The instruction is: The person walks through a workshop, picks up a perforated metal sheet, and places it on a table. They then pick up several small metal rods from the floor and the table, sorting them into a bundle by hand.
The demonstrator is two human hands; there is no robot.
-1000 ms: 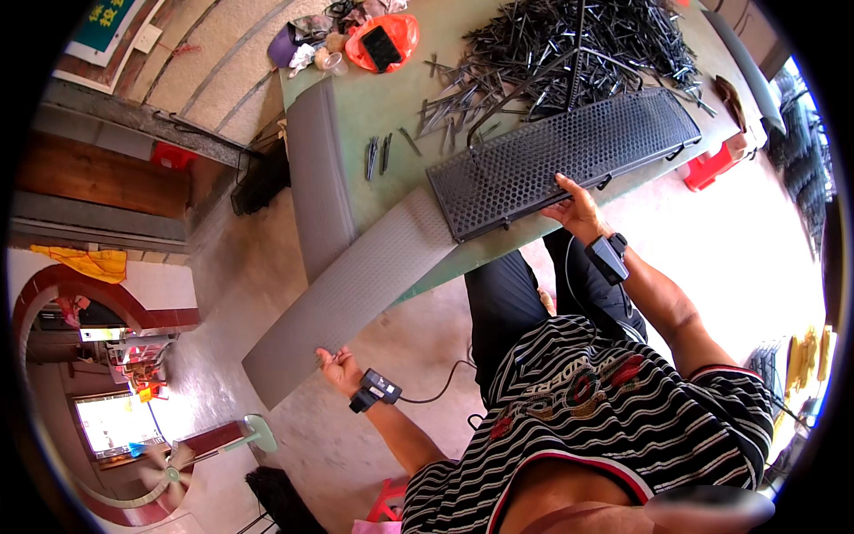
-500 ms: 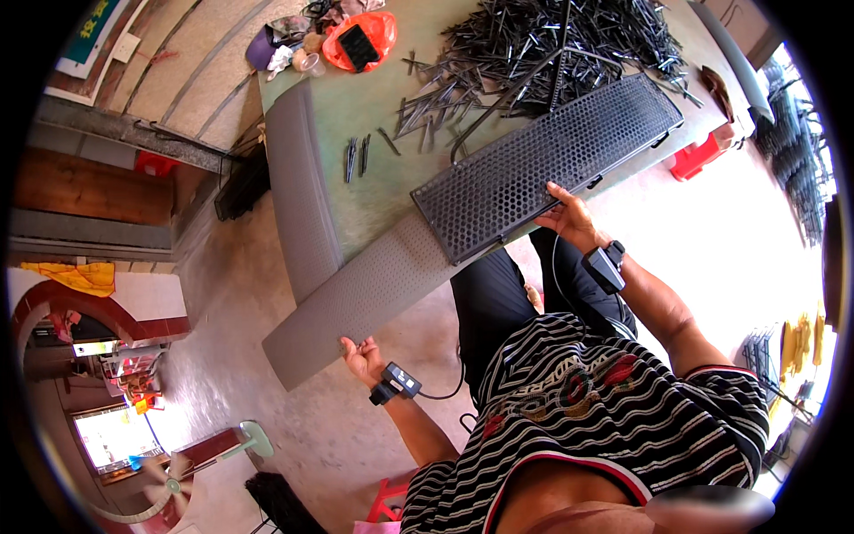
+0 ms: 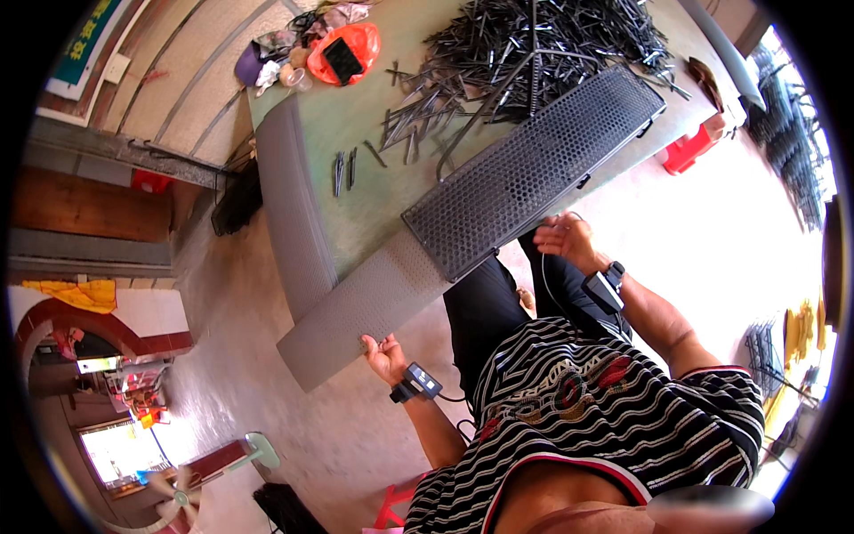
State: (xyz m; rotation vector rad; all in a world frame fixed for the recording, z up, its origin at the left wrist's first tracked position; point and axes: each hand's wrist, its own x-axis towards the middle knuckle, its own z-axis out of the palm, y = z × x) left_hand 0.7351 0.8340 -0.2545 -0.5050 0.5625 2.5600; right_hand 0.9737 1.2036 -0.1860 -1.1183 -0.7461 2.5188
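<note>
My left hand [image 3: 384, 358] grips the near edge of a long grey perforated sheet [image 3: 356, 307] close to its outer end. The sheet's other end goes in at the left end of a long black honeycomb-mesh frame [image 3: 534, 169], which lies slantwise along the table's near edge. How far in the sheet reaches is hard to make out through the mesh. My right hand [image 3: 567, 240] is open beside the frame's near edge, its fingers apart and nothing in them. A stack of similar grey sheets [image 3: 289, 196] lies at the table's left side, partly beneath the held sheet.
A large heap of thin black strips [image 3: 569, 53] covers the far part of the green table [image 3: 365, 214]. A few loose strips [image 3: 339, 173] lie left of it. An orange bag [image 3: 365, 40] with a black phone [image 3: 342, 60] rests at the far left. A red stool [image 3: 685, 153] stands beyond the right edge.
My left hand and the grey sheet have moved right, so less of the sheet shows outside the frame. My right hand has let go of the frame's near edge and opened.
</note>
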